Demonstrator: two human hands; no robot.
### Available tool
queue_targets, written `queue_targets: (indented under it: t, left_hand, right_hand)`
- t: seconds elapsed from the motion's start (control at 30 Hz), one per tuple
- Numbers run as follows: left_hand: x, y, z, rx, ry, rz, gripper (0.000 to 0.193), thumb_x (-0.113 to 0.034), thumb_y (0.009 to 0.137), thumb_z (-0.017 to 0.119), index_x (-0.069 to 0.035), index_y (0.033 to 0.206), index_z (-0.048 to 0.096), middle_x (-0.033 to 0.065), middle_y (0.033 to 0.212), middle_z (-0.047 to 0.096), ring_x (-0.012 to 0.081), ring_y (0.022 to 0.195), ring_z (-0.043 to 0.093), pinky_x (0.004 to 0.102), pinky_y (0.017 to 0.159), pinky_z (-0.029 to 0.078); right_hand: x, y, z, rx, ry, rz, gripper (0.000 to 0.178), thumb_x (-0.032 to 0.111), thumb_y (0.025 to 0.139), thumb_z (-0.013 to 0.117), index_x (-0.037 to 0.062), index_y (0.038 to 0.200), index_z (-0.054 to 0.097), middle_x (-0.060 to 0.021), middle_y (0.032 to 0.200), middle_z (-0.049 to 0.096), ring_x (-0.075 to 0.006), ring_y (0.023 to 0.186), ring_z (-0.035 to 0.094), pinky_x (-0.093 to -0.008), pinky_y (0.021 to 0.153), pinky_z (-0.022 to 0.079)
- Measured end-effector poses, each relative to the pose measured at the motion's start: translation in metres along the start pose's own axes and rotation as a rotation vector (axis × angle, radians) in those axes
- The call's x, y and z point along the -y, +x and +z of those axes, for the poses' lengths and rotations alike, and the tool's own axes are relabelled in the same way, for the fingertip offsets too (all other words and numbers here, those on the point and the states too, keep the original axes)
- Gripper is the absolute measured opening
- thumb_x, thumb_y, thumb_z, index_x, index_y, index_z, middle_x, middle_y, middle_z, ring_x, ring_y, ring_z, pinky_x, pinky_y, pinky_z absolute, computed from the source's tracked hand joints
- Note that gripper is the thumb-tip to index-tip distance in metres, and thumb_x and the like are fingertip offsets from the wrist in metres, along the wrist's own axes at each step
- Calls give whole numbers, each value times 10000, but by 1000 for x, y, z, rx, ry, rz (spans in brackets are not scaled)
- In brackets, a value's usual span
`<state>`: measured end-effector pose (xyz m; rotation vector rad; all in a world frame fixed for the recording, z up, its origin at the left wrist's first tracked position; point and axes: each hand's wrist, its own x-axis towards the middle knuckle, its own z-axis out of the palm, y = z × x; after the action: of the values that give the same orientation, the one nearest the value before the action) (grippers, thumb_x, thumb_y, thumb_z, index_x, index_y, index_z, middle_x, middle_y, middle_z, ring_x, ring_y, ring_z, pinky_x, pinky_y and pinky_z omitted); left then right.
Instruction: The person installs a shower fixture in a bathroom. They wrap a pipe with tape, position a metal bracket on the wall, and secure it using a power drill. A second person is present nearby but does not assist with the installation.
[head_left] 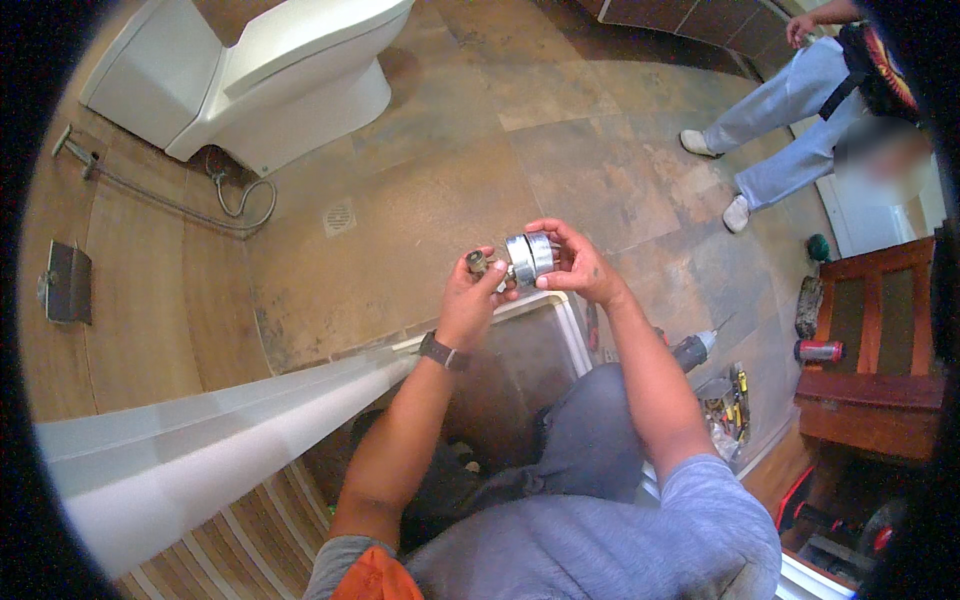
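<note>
In front of me, above the tiled floor, my left hand (480,285) is closed round a brass-coloured pipe fitting (475,260) with a round open end. My right hand (577,265) grips a shiny chrome cylinder (530,257) with a dark groove around it, fingers on its far and near rims. The two parts meet between my hands; whether they are joined I cannot tell. Just beneath them lies the corner of a white frame (555,299).
A white toilet (290,80) with a flexible hose (165,200) stands far left, near a floor drain (340,217). To my right lie a cordless drill (692,351) and a tool tray (748,452). Another person (790,120) stands far right beside a wooden chair (870,330).
</note>
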<state>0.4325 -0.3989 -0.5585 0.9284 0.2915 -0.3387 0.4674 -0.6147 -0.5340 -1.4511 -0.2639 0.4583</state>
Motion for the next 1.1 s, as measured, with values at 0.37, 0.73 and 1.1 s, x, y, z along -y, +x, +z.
queue_targets:
  t: [0.37, 0.73, 1.1]
  left_hand:
    - [-3, 8, -18, 42, 29, -103, 301, -329, 945, 771, -148, 1071, 567, -35, 928, 584, 59, 708, 508, 207, 538, 371]
    - [-13, -8, -4, 0, 48, -204, 282, -363, 948, 766, -163, 1049, 595, -61, 884, 576, 51, 692, 485, 212, 522, 364]
    - [-14, -4, -14, -72, 61, -123, 295, -355, 952, 763, -139, 1065, 595, -48, 900, 563, 78, 702, 512, 248, 569, 405]
  right_hand:
    - [5, -1, 7, 6, -253, -34, 717, 185, 750, 865, 101, 1403, 581, -35, 1220, 626, -167, 1030, 634, -340, 869, 551]
    - [-198, -77, -175, -505, -1084, 923, 788, 409, 790, 810, 46, 1424, 515, -237, 1157, 698, -372, 1073, 692, -429, 891, 577]
    - [-57, 9, -48, -185, -432, 390, 916, 545, 811, 805, 76, 1525, 475, -256, 1422, 583, -349, 1137, 672, -438, 955, 545]
